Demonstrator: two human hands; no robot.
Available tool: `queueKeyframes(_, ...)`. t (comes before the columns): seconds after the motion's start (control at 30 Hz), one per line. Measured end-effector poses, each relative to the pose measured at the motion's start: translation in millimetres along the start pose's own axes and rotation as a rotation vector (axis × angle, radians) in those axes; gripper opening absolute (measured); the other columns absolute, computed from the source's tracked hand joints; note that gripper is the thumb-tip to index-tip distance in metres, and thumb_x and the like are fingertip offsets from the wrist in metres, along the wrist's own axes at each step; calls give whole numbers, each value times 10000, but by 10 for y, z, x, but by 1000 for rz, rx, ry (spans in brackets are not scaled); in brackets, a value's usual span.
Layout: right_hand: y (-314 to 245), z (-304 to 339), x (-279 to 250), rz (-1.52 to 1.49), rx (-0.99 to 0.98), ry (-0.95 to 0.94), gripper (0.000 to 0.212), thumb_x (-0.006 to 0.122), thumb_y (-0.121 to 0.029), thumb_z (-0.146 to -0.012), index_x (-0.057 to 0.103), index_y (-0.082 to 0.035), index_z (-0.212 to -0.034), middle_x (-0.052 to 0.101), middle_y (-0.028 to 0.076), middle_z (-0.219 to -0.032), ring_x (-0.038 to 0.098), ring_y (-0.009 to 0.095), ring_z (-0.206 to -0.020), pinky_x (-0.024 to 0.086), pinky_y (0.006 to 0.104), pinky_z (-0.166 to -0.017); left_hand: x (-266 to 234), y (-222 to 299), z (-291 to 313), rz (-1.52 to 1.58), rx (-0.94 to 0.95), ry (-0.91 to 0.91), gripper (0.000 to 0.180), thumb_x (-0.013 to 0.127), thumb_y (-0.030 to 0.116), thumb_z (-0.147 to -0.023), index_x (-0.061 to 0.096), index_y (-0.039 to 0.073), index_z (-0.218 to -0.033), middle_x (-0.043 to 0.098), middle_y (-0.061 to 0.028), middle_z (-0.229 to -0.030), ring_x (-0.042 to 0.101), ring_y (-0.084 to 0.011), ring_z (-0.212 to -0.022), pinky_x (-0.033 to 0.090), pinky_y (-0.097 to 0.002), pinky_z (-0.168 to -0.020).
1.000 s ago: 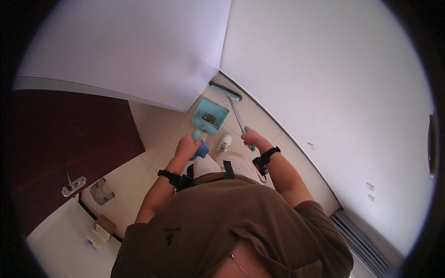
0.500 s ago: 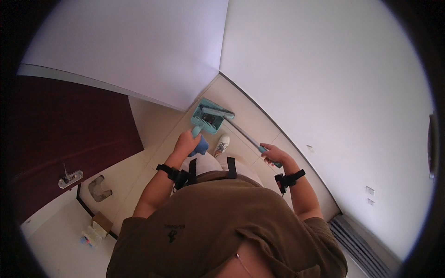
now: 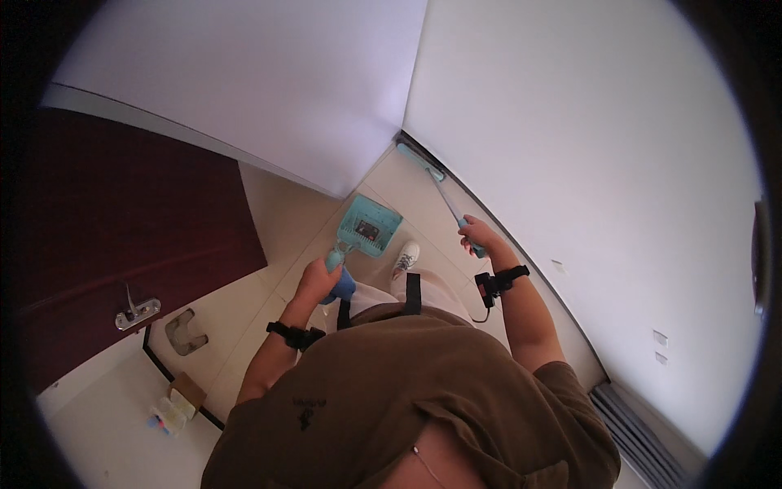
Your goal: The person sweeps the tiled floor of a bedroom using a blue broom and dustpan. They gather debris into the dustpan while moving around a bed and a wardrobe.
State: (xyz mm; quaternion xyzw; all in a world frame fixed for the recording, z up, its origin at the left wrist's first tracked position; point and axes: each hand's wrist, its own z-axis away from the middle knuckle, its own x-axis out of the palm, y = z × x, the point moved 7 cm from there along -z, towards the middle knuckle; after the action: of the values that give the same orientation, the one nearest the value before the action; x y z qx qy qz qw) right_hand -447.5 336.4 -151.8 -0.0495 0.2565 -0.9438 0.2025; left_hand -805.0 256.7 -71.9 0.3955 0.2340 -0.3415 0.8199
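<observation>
Head view. Your two bare hands, each on a tool, over a floor of pale square tiles.

Item: right hand, fingers curled round the grip, no gap showing. Holds a long-handled broom with a slim grey shaft, light-blue head and dark bristles. Its head lies along the dark skirting strip at the foot of the smooth white wall, close to the corner and apart from the pan.

Item: left hand, closed round the upright handle of a turquoise plastic dustpan with a toothed comb at the back. The pan sits ahead of you, open lip toward the corner; whether that lip meets the tiles throughout, you cannot tell from here. Inside: a dark rectangular patch, label or loose piece unclear.

Item: soft-looking blue object, just below the left hand; its nature unclear.

Item: white laced shoe, just beside the pan.

Handling, as judged: press the bristles flush to the skirting, draw in short, low strokes toward the lip, and hold the pan flat and square to the broom head.
</observation>
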Motion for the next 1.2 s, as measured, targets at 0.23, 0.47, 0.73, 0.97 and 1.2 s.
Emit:
queueKeyframes(0.23,366,-305,131,494,-55,34,357,485,-110,-718,375,65,-1010,587,201,-731,608,249,-593,479,350,-523,200,114,139,58,-43,2,336,571,269,-733,554,-46,-851,576,-242,-782,564,-381,-756,449,-404,-663)
queueKeyframes(0.47,497,312,489,515,27,-196,623,489,-87,-705,251,-2,-1274,545,136,-693,550,196,-526,453,317,-451,149,233,-35,53,30,-16,322,563,255,-735,560,-48,-841,576,-235,-759,564,-378,-751,448,-403,-658)
queueKeyframes(0.73,344,819,991,408,105,-256,599,470,-62,-683,307,-36,-1259,499,82,-628,483,155,-482,406,294,-429,-105,-35,-192,-12,68,-141,442,591,316,-698,547,-79,-892,569,-270,-841,558,-386,-822,450,-405,-710)
queueKeyframes(0.97,464,792,1287,392,82,-266,399,493,-68,-681,421,-44,-1073,462,48,-605,454,131,-466,375,296,-400,-328,-12,-209,-137,149,-260,481,600,346,-685,552,-73,-914,566,-271,-890,555,-380,-862,450,-404,-725)
queueKeyframes(1.2,783,566,1529,434,50,-172,464,496,-77,-667,418,-35,-1123,478,62,-617,460,137,-472,378,287,-417,-146,-465,-256,-126,244,-321,478,601,365,-691,556,-56,-913,585,-222,-845,573,-339,-816,448,-402,-704)
